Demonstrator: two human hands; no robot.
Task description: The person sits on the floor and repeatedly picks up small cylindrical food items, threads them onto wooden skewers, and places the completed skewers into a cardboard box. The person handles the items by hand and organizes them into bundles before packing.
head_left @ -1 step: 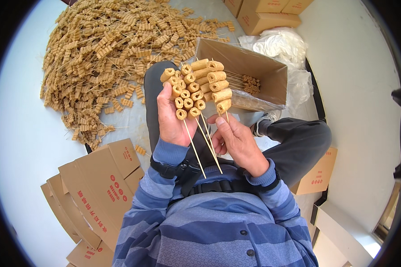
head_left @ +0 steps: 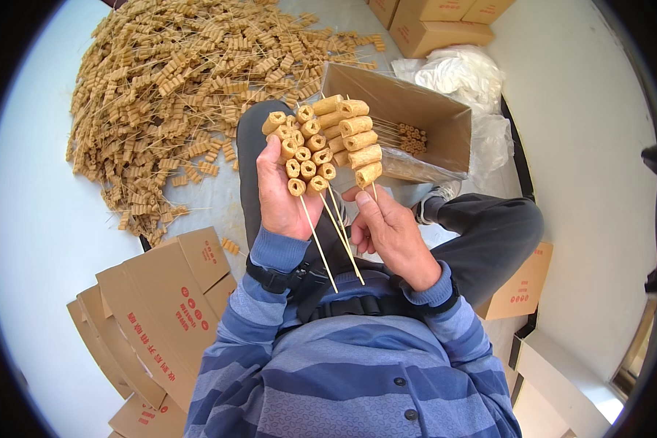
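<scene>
My left hand (head_left: 281, 197) is closed around a bundle of skewers (head_left: 309, 150), each threaded with golden-brown hollow rolls that look like rolled bean curd. Their bare sticks point down toward my waist. Just right of the bundle, my right hand (head_left: 396, 232) pinches the stick of one more skewer (head_left: 360, 142) right below its lowest roll. That skewer stands nearly upright, its rolls stacked in a row; more rolls show between it and the bundle. Both hands are above my lap, and the left palm is hidden by the rolls.
A large heap of similar skewers (head_left: 190, 73) covers the far left floor. Ahead to the right, an open carton (head_left: 423, 98) lined with plastic holds several skewers (head_left: 412, 137). Beside it lies crumpled clear plastic (head_left: 456, 77). Flattened cartons (head_left: 150, 314) lean at near left; boxes (head_left: 445, 33) stand far right.
The skewer in my right hand has shifted slightly to the right, together with that hand. My left hand and its bundle are almost unmoved.
</scene>
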